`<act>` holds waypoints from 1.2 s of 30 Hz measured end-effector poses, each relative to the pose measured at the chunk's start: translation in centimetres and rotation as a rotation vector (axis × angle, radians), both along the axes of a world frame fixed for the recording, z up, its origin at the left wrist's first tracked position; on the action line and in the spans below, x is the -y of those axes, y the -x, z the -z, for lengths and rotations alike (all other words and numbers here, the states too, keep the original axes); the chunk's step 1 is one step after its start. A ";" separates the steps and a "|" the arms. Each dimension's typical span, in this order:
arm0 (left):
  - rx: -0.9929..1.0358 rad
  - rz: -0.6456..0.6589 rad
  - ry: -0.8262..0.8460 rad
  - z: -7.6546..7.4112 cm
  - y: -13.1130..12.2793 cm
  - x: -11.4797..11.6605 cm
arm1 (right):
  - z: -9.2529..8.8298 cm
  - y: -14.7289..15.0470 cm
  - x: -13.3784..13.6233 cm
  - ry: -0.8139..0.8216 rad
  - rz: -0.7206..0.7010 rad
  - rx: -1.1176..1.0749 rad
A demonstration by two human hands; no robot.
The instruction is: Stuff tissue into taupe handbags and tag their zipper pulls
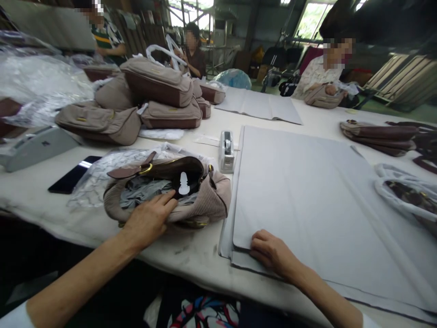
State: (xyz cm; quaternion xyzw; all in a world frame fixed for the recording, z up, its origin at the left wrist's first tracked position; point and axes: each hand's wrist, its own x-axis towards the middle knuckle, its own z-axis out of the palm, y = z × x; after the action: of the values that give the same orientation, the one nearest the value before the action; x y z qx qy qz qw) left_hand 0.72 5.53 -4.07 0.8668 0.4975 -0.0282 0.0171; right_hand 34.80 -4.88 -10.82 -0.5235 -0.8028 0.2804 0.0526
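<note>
An open taupe corduroy handbag (213,196) lies before me, with crumpled grey paper (141,191) and a white plastic piece (184,183) showing in its mouth. My left hand (150,218) grips the front rim of the bag, fingers over the edge and the thumb hidden. On the right lies a stack of large grey paper sheets (307,196). At its near left corner my right hand (269,250) has its fingers curled on the edge of the top sheet, which lifts slightly from those below.
A tape dispenser (226,152) stands between bag and paper. Clear plastic (99,175) and a dark phone or tablet (73,174) lie left. Stuffed bags (160,84) are piled behind; a flat bag (378,136) lies right. Several people work across the table.
</note>
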 end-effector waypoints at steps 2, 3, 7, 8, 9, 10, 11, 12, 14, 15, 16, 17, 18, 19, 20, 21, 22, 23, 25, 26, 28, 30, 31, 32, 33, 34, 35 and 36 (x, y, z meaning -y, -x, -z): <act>0.068 0.028 -0.065 -0.1 0.5 0.7 | 0.2 -1.2 -0.7 0.086 0.073 -0.249; 0.127 0.055 -0.122 -0.2 0.6 1.3 | 0.2 -1.7 -0.9 0.128 0.110 -0.337; 0.497 0.212 -0.288 -0.8 -0.8 4.9 | 0.2 -3.0 -1.3 0.258 0.252 -0.466; 0.591 0.248 -0.255 -0.7 -1.7 6.0 | 0.1 -3.2 -1.3 0.285 0.282 -0.478; 0.670 0.274 -0.183 -0.4 -2.7 6.9 | 0.1 -3.4 -1.3 0.310 0.305 -0.491; 0.729 0.289 -0.086 0.1 -3.8 7.7 | 0.1 -3.6 -1.3 0.332 0.317 -0.505; 0.771 0.290 0.016 0.7 -4.9 8.3 | 0.1 -3.8 -1.3 0.350 0.323 -0.522; 0.800 0.281 0.117 1.4 -6.0 8.7 | 0.2 -4.0 -1.4 0.366 0.323 -0.539; 0.830 0.239 0.289 2.7 -7.8 9.1 | 0.4 -4.2 -1.5 0.395 0.317 -0.562; 0.838 0.214 0.362 3.2 -8.5 9.1 | 0.5 -4.2 -1.5 0.405 0.314 -0.566; 0.847 0.190 0.425 3.6 -9.1 9.0 | 0.6 -4.2 -1.6 0.414 0.312 -0.568; 0.856 0.167 0.477 3.9 -9.5 9.0 | 0.6 -4.1 -1.7 0.423 0.309 -0.569; 0.866 0.145 0.518 4.0 -9.8 8.9 | 0.7 -3.9 -1.7 0.433 0.303 -0.571; 0.874 0.124 0.548 4.1 -10.0 9.0 | 0.7 -3.8 -1.8 0.441 0.296 -0.575; 0.879 0.101 0.572 4.2 -10.1 9.0 | 0.7 -3.7 -1.9 0.450 0.285 -0.579; 0.880 0.078 0.592 4.2 -10.1 9.1 | 0.7 -3.7 -2.1 0.459 0.270 -0.582; 0.876 0.054 0.608 4.3 -10.1 9.2 | 0.6 -3.6 -2.2 0.466 0.252 -0.583; 0.869 0.029 0.622 4.3 -10.1 9.2 | 0.5 -3.6 -2.3 0.473 0.233 -0.582; 0.850 -0.020 0.649 4.3 -10.1 9.3 | 0.3 -3.7 -2.4 0.487 0.197 -0.574; 0.839 -0.042 0.666 4.3 -10.2 9.3 | 0.1 -3.8 -2.5 0.498 0.183 -0.566; 0.821 -0.083 0.703 4.4 -10.2 9.2 | 0.0 -3.8 -2.5 0.519 0.171 -0.549; 0.816 -0.110 0.741 4.5 -10.2 9.1 | -0.1 -3.8 -2.4 0.532 0.179 -0.533; 0.819 -0.118 0.760 4.6 -10.2 9.0 | -0.1 -3.8 -2.4 0.535 0.186 -0.526; 0.826 -0.124 0.778 4.7 -10.2 9.0 | 0.0 -3.7 -2.4 0.534 0.194 -0.518; 0.838 -0.133 0.796 4.9 -10.2 9.0 | 0.0 -3.7 -2.4 0.528 0.205 -0.510; 0.856 -0.145 0.818 5.2 -10.2 9.0 | 0.0 -3.7 -2.5 0.520 0.218 -0.501; 0.886 -0.164 0.845 5.5 -10.3 8.9 | 0.0 -3.7 -2.5 0.507 0.233 -0.492; 0.933 -0.197 0.885 5.8 -10.5 8.8 | -0.1 -3.6 -2.4 0.487 0.253 -0.493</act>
State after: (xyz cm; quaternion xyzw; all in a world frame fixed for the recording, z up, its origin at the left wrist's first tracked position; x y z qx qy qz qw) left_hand 11.18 -3.32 -9.90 0.6493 0.4565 0.1505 0.5894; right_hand 38.42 -2.49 -10.72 -0.5326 -0.6046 0.5723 0.1525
